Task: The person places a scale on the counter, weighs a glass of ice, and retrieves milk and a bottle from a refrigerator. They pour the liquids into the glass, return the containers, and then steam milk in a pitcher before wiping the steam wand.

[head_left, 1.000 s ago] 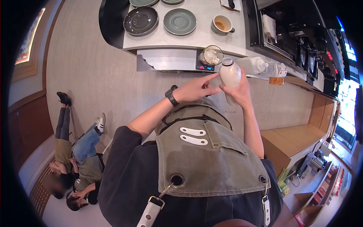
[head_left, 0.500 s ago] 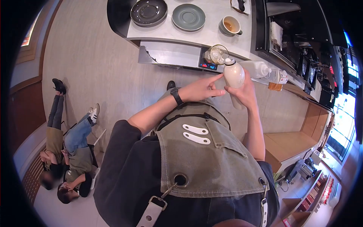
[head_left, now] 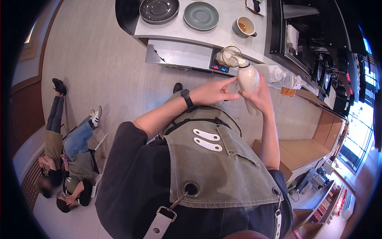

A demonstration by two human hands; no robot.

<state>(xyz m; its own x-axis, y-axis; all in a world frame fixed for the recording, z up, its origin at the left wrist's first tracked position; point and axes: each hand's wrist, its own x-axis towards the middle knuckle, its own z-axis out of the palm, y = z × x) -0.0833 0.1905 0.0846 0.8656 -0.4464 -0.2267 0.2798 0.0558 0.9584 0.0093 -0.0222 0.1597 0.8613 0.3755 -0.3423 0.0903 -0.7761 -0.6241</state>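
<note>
My right hand point(head_left: 260, 97) is wrapped around a pale bottle point(head_left: 248, 78) with a dark ring at its neck. Its tilted mouth points at a clear glass point(head_left: 231, 55), where whitish stuff shows at the rim. My left hand point(head_left: 215, 92), with a black watch on the wrist, has index finger and thumb apart. That index fingertip is at the bottle's side, touching or nearly so. The glass stands by the lit display of a digital scale point(head_left: 219, 68). Right of the glass lies or stands a white squeeze bottle point(head_left: 274, 73).
On the counter point(head_left: 175, 32) are a dark saucer point(head_left: 159, 9), a grey-green saucer point(head_left: 201, 16) and a cup point(head_left: 244, 27) with brown liquid. A carton point(head_left: 293, 82) stands near the counter edge. Black machinery point(head_left: 306, 40) is at the right. Two people point(head_left: 75, 159) sit at the far left.
The bottle has tipped further toward the glass, and white contents now show between its mouth and the glass. Both hands keep nearly the same places; the view has shifted slightly.
</note>
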